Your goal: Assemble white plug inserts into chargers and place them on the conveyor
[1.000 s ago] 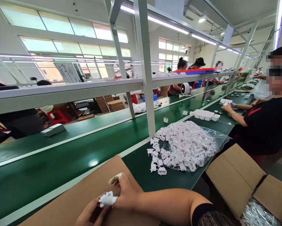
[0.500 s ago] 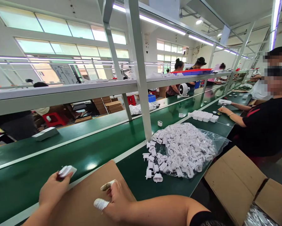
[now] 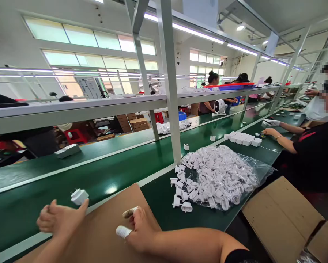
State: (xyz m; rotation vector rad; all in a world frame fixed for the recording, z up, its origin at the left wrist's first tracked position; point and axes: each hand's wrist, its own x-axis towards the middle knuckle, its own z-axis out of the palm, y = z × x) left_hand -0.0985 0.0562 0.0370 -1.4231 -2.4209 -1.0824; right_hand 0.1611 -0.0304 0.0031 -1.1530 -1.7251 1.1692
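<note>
A white plug adapter [image 3: 79,196] with metal pins is at the near side of the green conveyor belt, just beyond my left thumb. My left hand [image 3: 61,220] has its thumb stretched out and its fingers loosely bent, with nothing in its grasp; whether the thumb still brushes the adapter I cannot tell. Over the brown cardboard [image 3: 109,223] hovers my right hand [image 3: 142,228], its wrapped thumb and covered index finger apart and nothing between them. To its right, many white plug housings [image 3: 221,175] lie heaped on a clear plastic bag, with several loose ones at the heap's left edge.
A grey post [image 3: 169,80] rises beside the heap and carries a long shelf [image 3: 84,109] above the belt. Farther along, white blocks [image 3: 243,138] stand in rows before a co-worker [image 3: 314,146]. An open carton [image 3: 283,212] is at the lower right.
My left hand has let go of the plug adapter and drawn back slightly toward me. The view has shifted a little to the left; my right hand keeps its pose.
</note>
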